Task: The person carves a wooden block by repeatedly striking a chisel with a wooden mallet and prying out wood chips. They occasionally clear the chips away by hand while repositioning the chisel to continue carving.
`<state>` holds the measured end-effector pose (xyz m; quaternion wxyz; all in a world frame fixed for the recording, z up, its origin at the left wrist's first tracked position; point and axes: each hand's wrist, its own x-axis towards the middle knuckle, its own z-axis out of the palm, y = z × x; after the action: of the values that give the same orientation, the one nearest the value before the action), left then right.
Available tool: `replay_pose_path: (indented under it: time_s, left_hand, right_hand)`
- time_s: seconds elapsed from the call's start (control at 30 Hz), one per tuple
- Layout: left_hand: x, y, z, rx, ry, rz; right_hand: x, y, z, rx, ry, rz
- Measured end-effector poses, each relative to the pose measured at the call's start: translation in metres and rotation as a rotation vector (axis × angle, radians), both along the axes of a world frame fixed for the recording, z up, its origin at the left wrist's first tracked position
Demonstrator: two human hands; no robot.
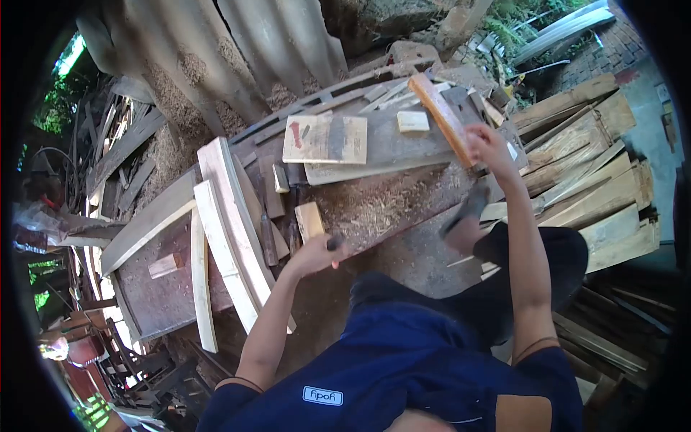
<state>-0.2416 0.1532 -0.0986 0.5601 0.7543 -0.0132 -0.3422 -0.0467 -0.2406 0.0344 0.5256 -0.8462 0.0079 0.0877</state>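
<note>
My right hand (491, 150) is closed at the near end of a long reddish-brown wooden bar (439, 115), which slants away across the workbench. My left hand (314, 256) is closed around a small object with a dark round end (335, 243); most of it is hidden in the fingers. Just beyond that hand lies a short pale wood block (309, 221). In the middle of the bench, a marked square board (325, 140) rests on a wider grey board (389, 162). A small pale block (412, 122) sits on the grey board.
Long pale curved planks (230, 216) lie across the bench at the left, beside dark-handled tools (268, 241). Wood shavings (381, 209) cover the bench's near side. Split boards (590, 173) are stacked on the right. Corrugated sheets (216, 57) stand behind. A foot (466, 223) is close to the bench edge.
</note>
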Motion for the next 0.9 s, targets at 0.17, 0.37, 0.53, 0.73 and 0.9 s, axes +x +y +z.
replay_pose_path:
  time_s: [0.17, 0.37, 0.53, 0.73, 0.9]
  left_hand:
    - [0.012, -0.004, 0.023, 0.102, -0.138, 0.177]
    - [-0.004, 0.001, 0.015, 0.195, -0.426, 0.448]
    - [-0.007, -0.010, 0.048, 0.214, -0.411, 0.629]
    - [0.046, -0.014, 0.103, -0.546, -0.587, 1.145]
    - [0.132, -0.036, 0.134, -0.832, -0.841, 1.121]
  right_hand:
    - [0.045, -0.013, -0.088, -0.572, -0.210, -0.093]
    - [0.078, -0.019, -0.110, -0.931, -0.060, 0.012]
    - [0.081, -0.021, -0.127, -0.955, -0.070, 0.078]
    - [0.093, 0.011, -0.078, 0.063, 0.263, -0.055]
    - [0.055, 0.084, -0.020, 0.810, 0.454, -0.122]
